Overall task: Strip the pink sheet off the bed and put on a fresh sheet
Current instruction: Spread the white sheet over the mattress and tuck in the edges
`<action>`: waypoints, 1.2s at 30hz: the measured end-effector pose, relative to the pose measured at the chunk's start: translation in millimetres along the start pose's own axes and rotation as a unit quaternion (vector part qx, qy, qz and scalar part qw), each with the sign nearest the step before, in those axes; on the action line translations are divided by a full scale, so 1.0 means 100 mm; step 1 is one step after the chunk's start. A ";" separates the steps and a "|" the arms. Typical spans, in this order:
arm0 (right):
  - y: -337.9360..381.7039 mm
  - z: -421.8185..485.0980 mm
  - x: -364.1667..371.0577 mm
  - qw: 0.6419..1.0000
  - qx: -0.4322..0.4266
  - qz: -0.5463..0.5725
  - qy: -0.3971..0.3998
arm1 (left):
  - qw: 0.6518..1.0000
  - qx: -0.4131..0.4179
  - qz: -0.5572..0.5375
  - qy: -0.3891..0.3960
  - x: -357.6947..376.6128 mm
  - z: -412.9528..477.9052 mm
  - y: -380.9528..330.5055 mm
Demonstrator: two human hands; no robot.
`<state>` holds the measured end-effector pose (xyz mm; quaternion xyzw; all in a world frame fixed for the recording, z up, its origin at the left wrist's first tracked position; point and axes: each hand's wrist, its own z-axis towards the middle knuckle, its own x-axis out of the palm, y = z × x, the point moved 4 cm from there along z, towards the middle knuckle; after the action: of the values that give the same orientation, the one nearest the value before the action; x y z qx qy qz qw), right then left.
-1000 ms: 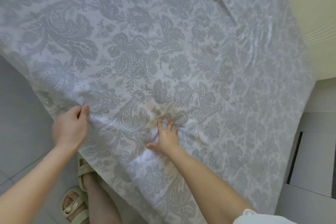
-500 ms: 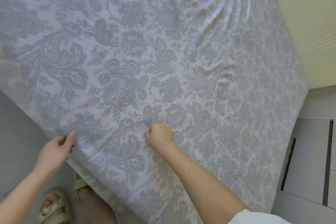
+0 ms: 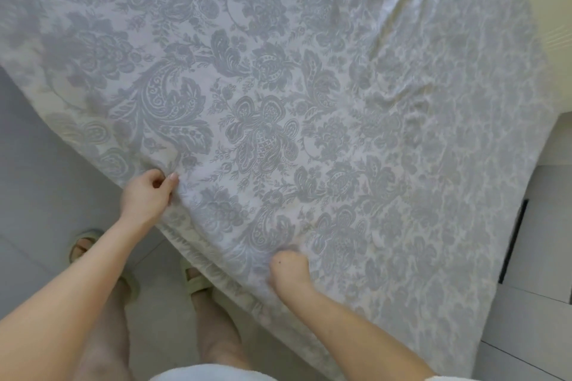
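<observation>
At the near edge, the left hand pinched the grey floral sheet and the right hand clutched it.

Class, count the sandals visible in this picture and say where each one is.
2. The left sandal shows on the floor past the left forearm, which partly covers it; the right sandal sits against the draped edge of the patterned sheet.

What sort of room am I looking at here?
Probably a bedroom: a floral sheet lies spread over a bed, the left hand and right hand grip it at the edge, and a pale tiled floor lies alongside.
</observation>
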<state>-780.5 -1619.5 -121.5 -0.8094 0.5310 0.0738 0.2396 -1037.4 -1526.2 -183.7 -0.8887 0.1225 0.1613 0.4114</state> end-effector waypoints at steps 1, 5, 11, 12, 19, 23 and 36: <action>0.05 0.00 -0.01 1.000 -0.001 0.008 -0.008 | 1.000 0.007 0.006 0.017 -0.03 0.00 -0.01; 0.15 -0.02 -0.08 0.998 -0.011 0.054 -0.025 | 0.998 0.009 0.003 0.062 -0.11 0.04 0.00; 0.21 -0.15 -0.07 0.991 0.006 0.130 -0.002 | 0.993 -0.070 0.041 0.090 -0.17 0.05 0.09; 0.21 -0.15 -0.11 0.989 0.015 0.149 -0.011 | 0.991 -0.082 0.045 0.098 -0.18 0.08 0.07; 0.23 0.17 -1.06 0.949 0.036 0.272 -0.155 | 0.975 -0.156 -0.158 0.023 -0.72 0.78 -0.25; 0.24 0.39 -1.70 0.942 0.021 0.272 -0.195 | 0.987 -0.122 -0.053 -0.086 -1.10 1.18 -0.30; 0.62 0.76 -2.99 0.957 -0.032 0.223 -0.183 | 0.990 0.021 0.111 -0.079 -1.58 0.93 -0.30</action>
<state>-952.9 -1357.4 -95.1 -0.6504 0.6426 0.2889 0.2840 -1189.1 -1421.5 -158.4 -0.8454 0.1903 0.2734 0.4177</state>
